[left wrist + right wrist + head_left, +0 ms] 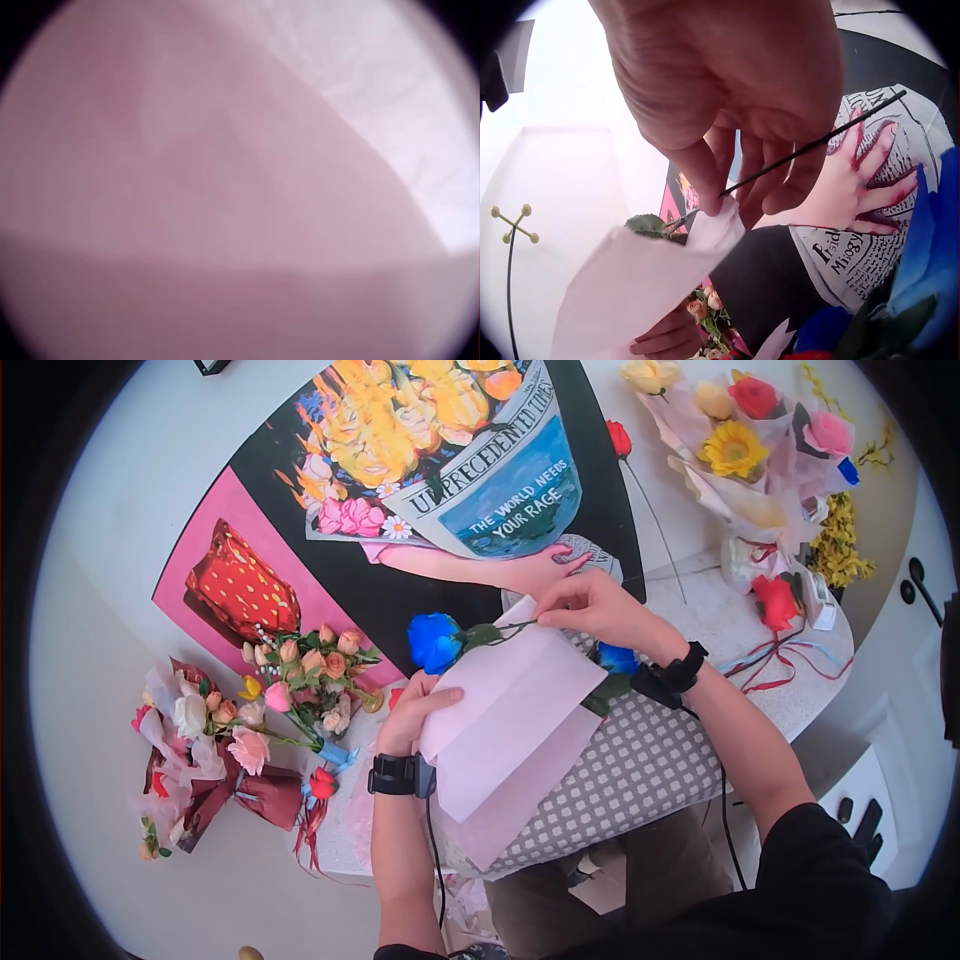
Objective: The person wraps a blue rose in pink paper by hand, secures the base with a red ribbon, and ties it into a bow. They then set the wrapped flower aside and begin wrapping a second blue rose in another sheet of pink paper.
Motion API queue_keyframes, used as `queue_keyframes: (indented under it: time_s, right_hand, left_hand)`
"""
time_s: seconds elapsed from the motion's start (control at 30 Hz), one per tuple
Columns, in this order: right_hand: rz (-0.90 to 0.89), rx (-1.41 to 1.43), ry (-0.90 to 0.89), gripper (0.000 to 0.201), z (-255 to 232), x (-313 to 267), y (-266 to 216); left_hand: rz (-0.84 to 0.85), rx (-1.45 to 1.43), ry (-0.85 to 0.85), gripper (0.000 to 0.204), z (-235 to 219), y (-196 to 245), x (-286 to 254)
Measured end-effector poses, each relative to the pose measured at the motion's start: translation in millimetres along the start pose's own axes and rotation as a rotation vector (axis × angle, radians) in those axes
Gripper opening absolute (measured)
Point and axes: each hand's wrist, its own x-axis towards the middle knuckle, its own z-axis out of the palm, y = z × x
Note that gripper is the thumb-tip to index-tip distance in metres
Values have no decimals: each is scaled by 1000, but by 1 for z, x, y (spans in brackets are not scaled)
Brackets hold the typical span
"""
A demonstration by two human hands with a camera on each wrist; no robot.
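Observation:
My left hand (418,710) grips the left edge of a folded sheet of pale pink wrapping paper (510,705), thumb on top. A blue rose (435,643) with green leaves lies across the sheet's upper edge, its head pointing left. At the paper's top corner my right hand (590,610) pinches the rose's thin dark stem (810,146) together with the paper (645,277). The stem's bare end sticks out past the fingers in the right wrist view. Pink paper (187,165) fills the left wrist view, hiding the left fingers there.
Another blue rose (617,658) shows beneath my right wrist. A grey dotted cushion (650,760) lies under the paper. Bouquets (240,750) stand at left, a wrapped bouquet (745,450) at back right, near ribbons (790,655). A large painting (480,490) leans behind.

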Motion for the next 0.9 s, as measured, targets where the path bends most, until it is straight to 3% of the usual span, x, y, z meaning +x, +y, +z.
queue_keyframes:
  time_s: [0.3,0.63,0.7,0.9]
  right_hand:
    - [-23,26,97,29,13,2,4]
    - [59,-6,138,27,12,-1,0]
    - [109,27,60,27,8,-2,-2]
    - [91,-53,120,27,9,-2,0]
  left_hand:
    - [81,-33,-68,52,25,17,-2]
    - [115,-19,-81,50,9,18,-4]
    - [105,-40,-75,48,8,18,-5]
    - [104,13,-73,49,3,16,-5]
